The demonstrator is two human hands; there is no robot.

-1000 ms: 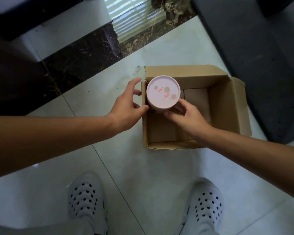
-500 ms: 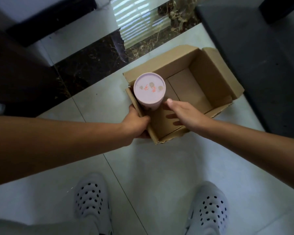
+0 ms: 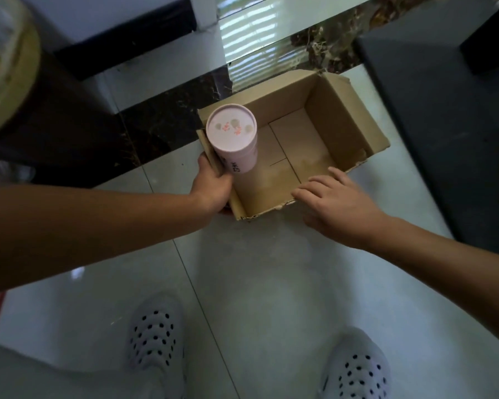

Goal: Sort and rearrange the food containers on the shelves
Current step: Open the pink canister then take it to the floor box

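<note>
Left hand: the left hand (image 3: 213,182) clasps the left wall of a cardboard box (image 3: 337,110) near its front corner, fingers curled over the rim.
Right hand: the right hand (image 3: 337,203) lies flat with fingers spread and straight, holding nothing. Its fingertips reach the box's near rim, but motion blur hides whether they press on it.
Container: a pink canister (image 3: 239,156) stands upright inside the box, in the far left corner, against the wall the left hand grips.
Writing: the canister's round lid (image 3: 231,128) carries small pink characters among beige dots, too small to read. Dark lettering runs down its side, cut off and unreadable.
Box: the flaps are open and the near edge is torn. It sits on a pale glossy tiled floor (image 3: 260,269).
Around: a dark marble strip (image 3: 167,116) runs beyond the box, and dark grey furniture (image 3: 444,139) stands to the right. A blurred yellowish round object (image 3: 3,67) is at the upper left.
Below: the person's feet wear white perforated clogs (image 3: 153,335).
</note>
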